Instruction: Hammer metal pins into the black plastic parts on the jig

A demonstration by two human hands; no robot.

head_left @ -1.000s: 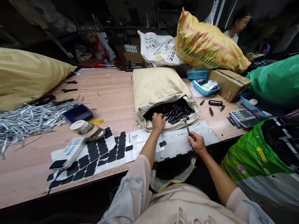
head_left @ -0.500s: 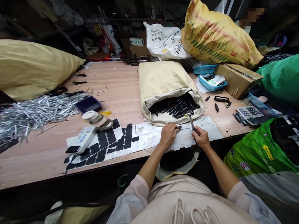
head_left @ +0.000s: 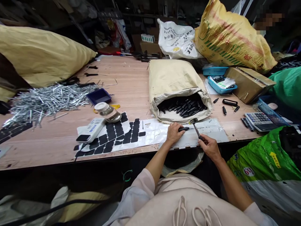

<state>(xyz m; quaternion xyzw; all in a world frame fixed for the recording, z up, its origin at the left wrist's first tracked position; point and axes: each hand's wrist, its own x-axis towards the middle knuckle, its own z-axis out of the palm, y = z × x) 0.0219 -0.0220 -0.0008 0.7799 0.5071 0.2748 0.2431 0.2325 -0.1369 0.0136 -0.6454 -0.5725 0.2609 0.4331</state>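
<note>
My left hand [head_left: 174,133] is closed on a small black pointed part [head_left: 183,129], held low over a grey-white board [head_left: 207,133] at the table's front edge. In my right hand [head_left: 210,146] is the handle of a small hammer [head_left: 197,129]; its head is just to the right of the black part, close above the board. Behind both hands lies a beige sack [head_left: 175,73], its mouth facing me, with a heap of similar black parts [head_left: 189,107] inside. What exactly the black parts are, I cannot tell.
At left are a pile of metal rods [head_left: 54,100], a dark blue tray [head_left: 98,96], a jar [head_left: 108,112] and a white device [head_left: 91,130] on black-patched sheets. To the right are a cardboard box [head_left: 249,84], a calculator [head_left: 258,121] and a green bag [head_left: 261,160].
My left hand has come out of the sack's mouth with a black part and moved down onto the board. The hammer stays in my right hand. The view has shifted left.
</note>
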